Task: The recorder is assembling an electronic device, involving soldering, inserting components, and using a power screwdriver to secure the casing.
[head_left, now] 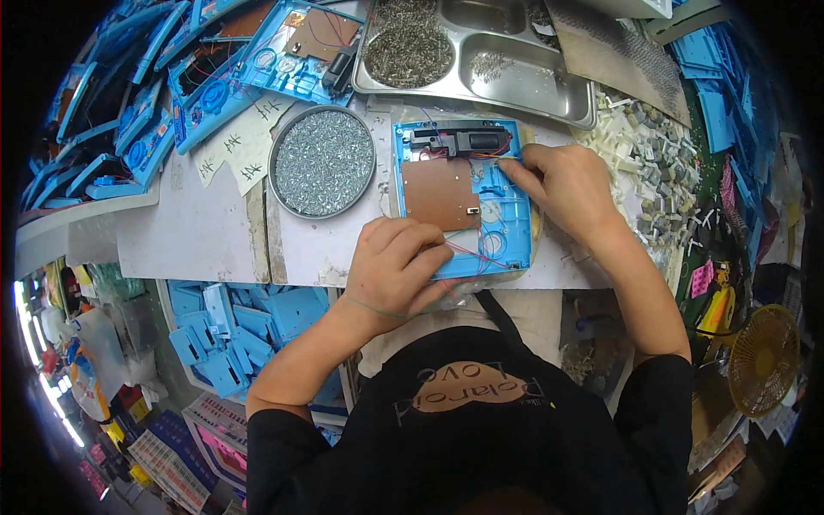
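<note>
A blue plastic housing [512, 219] lies open on the table in front of me. Inside it are a brown circuit board [438, 193], a black rectangular part [463, 141] along the far side and thin red wires [474, 253] near the front. My left hand [396, 262] is closed on the housing's near left corner, its curled fingers beside the red wires and its thumb low at the front edge. At the far right edge, my right hand [571, 184] pinches close to some wires. What lies between those fingertips is too small to make out.
A round tray of small metal screws [322, 163] stands left of the housing. Behind is a steel compartment tray [528, 81] with small metal parts. White and grey pieces [648, 172] are heaped at right. Blue housings [129, 129] pile up at far left, blue panels [236, 330] in a bin below.
</note>
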{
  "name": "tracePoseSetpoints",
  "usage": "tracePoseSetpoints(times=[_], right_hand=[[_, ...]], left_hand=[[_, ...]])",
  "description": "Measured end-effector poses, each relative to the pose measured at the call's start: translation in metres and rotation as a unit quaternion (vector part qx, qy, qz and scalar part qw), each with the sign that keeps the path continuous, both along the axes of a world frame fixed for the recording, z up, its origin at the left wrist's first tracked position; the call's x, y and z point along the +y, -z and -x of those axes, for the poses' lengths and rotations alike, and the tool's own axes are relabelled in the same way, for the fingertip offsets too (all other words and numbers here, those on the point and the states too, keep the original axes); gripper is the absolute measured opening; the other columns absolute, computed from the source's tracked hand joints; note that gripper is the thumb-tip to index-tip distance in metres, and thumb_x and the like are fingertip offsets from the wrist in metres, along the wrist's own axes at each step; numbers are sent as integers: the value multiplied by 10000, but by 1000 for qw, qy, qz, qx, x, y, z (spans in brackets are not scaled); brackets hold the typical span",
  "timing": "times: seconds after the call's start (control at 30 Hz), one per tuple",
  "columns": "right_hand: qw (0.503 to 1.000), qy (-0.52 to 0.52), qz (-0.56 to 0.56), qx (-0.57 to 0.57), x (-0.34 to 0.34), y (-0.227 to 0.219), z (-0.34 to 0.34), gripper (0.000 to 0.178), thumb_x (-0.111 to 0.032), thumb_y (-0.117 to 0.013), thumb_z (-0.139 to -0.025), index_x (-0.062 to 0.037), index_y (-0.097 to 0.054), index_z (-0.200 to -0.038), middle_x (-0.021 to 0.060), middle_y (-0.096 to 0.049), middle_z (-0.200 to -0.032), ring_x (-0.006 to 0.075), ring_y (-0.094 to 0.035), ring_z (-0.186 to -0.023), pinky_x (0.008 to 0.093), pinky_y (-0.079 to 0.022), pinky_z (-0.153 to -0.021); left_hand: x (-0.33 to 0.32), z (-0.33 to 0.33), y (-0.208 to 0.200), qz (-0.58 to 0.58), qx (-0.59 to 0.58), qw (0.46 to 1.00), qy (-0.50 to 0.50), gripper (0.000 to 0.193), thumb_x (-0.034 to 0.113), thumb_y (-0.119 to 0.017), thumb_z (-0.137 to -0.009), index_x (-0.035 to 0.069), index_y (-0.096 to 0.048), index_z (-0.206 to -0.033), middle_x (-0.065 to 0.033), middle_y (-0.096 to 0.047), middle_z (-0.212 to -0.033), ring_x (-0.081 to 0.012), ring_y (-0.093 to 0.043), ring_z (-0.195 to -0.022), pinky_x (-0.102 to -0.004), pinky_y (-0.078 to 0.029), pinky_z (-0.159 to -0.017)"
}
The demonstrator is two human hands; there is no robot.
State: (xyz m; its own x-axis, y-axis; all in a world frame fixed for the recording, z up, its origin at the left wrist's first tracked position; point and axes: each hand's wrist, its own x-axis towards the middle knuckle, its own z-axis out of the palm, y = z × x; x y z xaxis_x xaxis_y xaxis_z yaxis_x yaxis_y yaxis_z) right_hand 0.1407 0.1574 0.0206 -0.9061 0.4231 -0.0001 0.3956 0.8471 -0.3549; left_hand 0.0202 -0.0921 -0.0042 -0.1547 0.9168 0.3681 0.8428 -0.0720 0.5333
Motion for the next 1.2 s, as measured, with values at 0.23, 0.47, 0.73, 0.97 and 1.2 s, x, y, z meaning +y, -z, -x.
tracePoseSetpoints(times=[0.23, 0.47, 0.73, 0.97, 1.2], right_hand=[[991, -93, 41, 88, -13, -18, -29, 187, -261, -716, -861, -98, -705, -950, 81, -648, -719, 291, -664, -683, 426, -518, -600], [957, -242, 43, 154, -81, 2, -39, 328, -147, -679, -755, -61, -687, -1071, 42, -611, -900, 248, -590, -892, 380, -465, -765], [936, -232, 64, 258, -95, 12, -19, 293, -133, -687, -745, -25, -690, -1016, 72, -656, -973, 251, -605, -922, 380, -471, -768], [948, -226, 111, 194, -104, 3, -3, 377, -122, -698, -753, 16, -692, -1104, 100, -664, -1032, 281, -609, -961, 404, -482, -816], [945, -248, 93, 192, -105, 8, -11, 426, -119, -749, -709, -8, -708, -1118, 81, -654, -1028, 275, -595, -951, 400, -469, -815]], left_hand=[[-5, 0, -14, -18, -4, 999, 38, 359, 73, -825, -676, 116, -678, -1001, -55, -654, -1066, -258, -636, -971, -426, -444, -891], [-21, 10, -35, 87, -267, 953, 114, 326, 39, -778, -746, 55, -695, -1060, -76, -650, -990, -241, -657, -905, -335, -507, -778], [-23, 38, -20, 44, -382, 923, 10, 529, -10, -610, -775, 20, -643, -1302, -67, -635, -948, -156, -623, -816, -276, -495, -694], [-29, 27, -25, 90, -146, 984, 58, 642, 87, -825, -717, 87, -663, -1338, -78, -648, -838, -211, -622, -685, -322, -502, -602], [-55, 3, -1, 9, -233, 971, -53, 390, 32, -803, -765, 83, -723, -1143, -77, -654, -847, -262, -672, -722, -362, -535, -603]])
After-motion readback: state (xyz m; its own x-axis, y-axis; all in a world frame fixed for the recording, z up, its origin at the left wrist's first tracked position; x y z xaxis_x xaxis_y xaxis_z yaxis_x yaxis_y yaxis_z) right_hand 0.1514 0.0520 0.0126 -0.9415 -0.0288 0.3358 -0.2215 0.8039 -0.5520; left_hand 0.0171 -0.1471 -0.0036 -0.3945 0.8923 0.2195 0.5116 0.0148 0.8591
